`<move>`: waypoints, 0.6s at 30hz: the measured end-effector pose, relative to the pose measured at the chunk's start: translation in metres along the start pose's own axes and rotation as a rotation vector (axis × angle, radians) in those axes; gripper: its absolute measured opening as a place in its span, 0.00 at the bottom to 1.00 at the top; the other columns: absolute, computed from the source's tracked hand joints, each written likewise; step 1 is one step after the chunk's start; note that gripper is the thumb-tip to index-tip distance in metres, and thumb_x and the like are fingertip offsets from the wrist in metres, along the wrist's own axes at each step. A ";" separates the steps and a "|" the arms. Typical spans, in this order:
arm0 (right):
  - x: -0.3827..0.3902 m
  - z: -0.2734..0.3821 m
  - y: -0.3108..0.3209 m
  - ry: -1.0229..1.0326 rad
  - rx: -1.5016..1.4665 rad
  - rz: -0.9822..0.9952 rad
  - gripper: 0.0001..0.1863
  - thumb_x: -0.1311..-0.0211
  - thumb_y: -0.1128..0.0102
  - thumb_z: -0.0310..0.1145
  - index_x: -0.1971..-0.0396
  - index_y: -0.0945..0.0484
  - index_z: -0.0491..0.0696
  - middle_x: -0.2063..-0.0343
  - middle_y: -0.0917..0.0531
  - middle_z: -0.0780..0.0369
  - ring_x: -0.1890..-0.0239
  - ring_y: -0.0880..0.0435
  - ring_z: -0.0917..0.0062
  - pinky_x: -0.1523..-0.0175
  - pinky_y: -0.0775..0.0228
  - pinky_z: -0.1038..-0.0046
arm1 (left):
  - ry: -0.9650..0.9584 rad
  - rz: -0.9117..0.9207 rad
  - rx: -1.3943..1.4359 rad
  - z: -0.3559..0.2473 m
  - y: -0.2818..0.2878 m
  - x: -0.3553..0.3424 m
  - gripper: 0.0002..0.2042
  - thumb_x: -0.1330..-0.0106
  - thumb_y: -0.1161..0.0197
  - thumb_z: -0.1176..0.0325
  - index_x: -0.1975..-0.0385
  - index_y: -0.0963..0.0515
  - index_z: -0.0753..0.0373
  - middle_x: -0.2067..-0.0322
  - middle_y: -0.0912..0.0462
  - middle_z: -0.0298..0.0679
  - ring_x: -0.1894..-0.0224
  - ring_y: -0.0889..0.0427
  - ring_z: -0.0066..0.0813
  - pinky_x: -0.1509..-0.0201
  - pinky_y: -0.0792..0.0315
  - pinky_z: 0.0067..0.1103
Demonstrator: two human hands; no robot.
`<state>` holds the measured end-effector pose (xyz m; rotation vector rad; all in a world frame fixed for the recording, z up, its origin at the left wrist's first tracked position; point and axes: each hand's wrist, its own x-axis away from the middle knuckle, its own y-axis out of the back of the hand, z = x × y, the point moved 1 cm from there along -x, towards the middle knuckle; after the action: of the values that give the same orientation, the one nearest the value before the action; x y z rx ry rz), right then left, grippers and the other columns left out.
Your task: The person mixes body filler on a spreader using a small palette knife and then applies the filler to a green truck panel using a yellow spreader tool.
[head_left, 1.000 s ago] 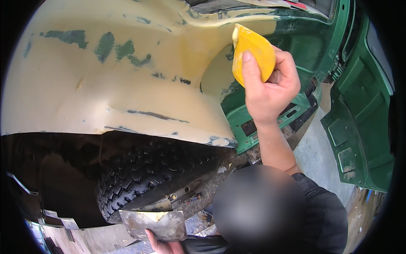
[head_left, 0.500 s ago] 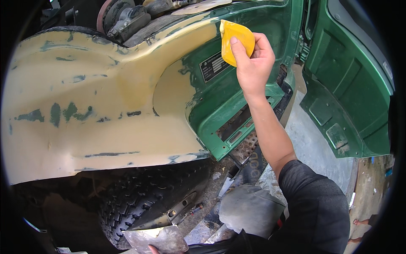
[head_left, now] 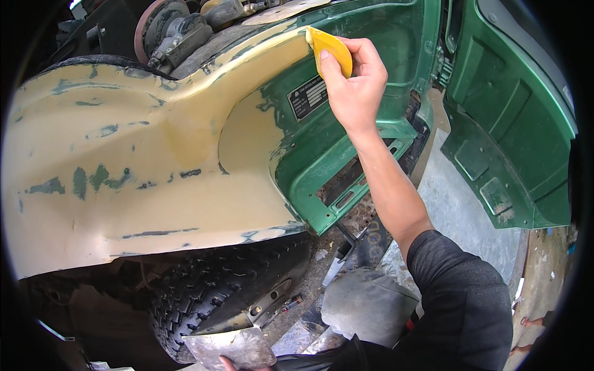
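Note:
My right hand point(head_left: 357, 86) pinches a yellow plastic filler spreader point(head_left: 338, 57) between thumb and fingers. Cream-coloured putty point(head_left: 309, 36) clings to the spreader's left tip, which is at the upper edge of the vehicle's body panel; whether it touches cannot be told. Sanded cream filler covers much of this fender point(head_left: 185, 136), with dark and green patches showing through. To its right the body point(head_left: 365, 117) is green, with a black data plate point(head_left: 307, 98). At the bottom, my left hand point(head_left: 228, 363), mostly hidden, grips a flat metal mixing plate point(head_left: 232, 347) with some putty along its edge.
A sander point(head_left: 162, 31) with a round pad lies on top of the vehicle at upper left. The green door point(head_left: 510, 117) hangs open on the right. Below the fender sits a knobby tyre point(head_left: 210, 290). A person's bare feet point(head_left: 526, 334) show at far right.
My right hand and the spreader have moved slightly left along the panel's upper edge, and the spreader has turned more edge-on. The left hand and plate have hardly moved.

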<state>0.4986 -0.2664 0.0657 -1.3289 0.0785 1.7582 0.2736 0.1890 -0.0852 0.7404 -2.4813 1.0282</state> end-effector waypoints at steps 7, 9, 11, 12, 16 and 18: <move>0.008 0.011 -0.014 0.058 0.067 -0.025 0.06 0.46 0.36 0.21 0.67 0.20 0.40 0.70 0.13 0.61 0.75 0.18 0.83 0.67 0.25 0.80 | 0.017 -0.001 -0.010 -0.001 0.002 -0.001 0.27 0.31 0.41 0.55 0.38 0.32 0.65 0.42 0.27 0.52 0.40 0.28 0.45 0.35 0.35 0.43; 0.011 0.014 -0.018 0.074 0.078 -0.030 0.06 0.47 0.35 0.21 0.68 0.20 0.40 0.70 0.13 0.60 0.75 0.17 0.82 0.67 0.25 0.79 | 0.018 0.001 -0.012 -0.001 0.002 -0.001 0.27 0.31 0.41 0.55 0.38 0.32 0.65 0.42 0.27 0.51 0.40 0.28 0.45 0.35 0.36 0.43; 0.013 0.014 -0.023 0.091 0.081 -0.031 0.06 0.48 0.35 0.21 0.69 0.20 0.40 0.68 0.13 0.59 0.74 0.17 0.79 0.68 0.24 0.78 | 0.014 0.002 -0.017 -0.002 0.002 -0.002 0.27 0.31 0.40 0.55 0.38 0.32 0.65 0.42 0.27 0.51 0.40 0.29 0.45 0.35 0.36 0.43; 0.014 0.015 -0.024 0.101 0.085 -0.028 0.06 0.48 0.35 0.21 0.69 0.21 0.40 0.68 0.13 0.58 0.74 0.16 0.78 0.68 0.24 0.78 | 0.014 0.003 -0.020 -0.002 0.003 -0.002 0.27 0.31 0.40 0.55 0.38 0.32 0.65 0.42 0.27 0.51 0.40 0.29 0.45 0.35 0.36 0.43; 0.023 0.020 -0.034 0.117 0.090 -0.017 0.07 0.50 0.34 0.20 0.70 0.21 0.40 0.68 0.14 0.58 0.74 0.16 0.75 0.68 0.23 0.76 | 0.017 -0.005 -0.023 -0.003 0.005 -0.002 0.27 0.32 0.40 0.55 0.38 0.33 0.65 0.41 0.27 0.51 0.39 0.29 0.45 0.35 0.36 0.43; 0.027 0.024 -0.037 0.149 0.114 -0.005 0.08 0.52 0.33 0.19 0.71 0.22 0.40 0.67 0.14 0.57 0.73 0.16 0.73 0.69 0.22 0.75 | 0.019 -0.007 -0.027 -0.003 0.003 -0.003 0.27 0.32 0.40 0.55 0.38 0.33 0.65 0.41 0.28 0.51 0.39 0.29 0.46 0.35 0.36 0.43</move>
<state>0.5054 -0.2152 0.0706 -1.3731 0.2551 1.6244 0.2744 0.1937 -0.0861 0.7270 -2.4700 0.9933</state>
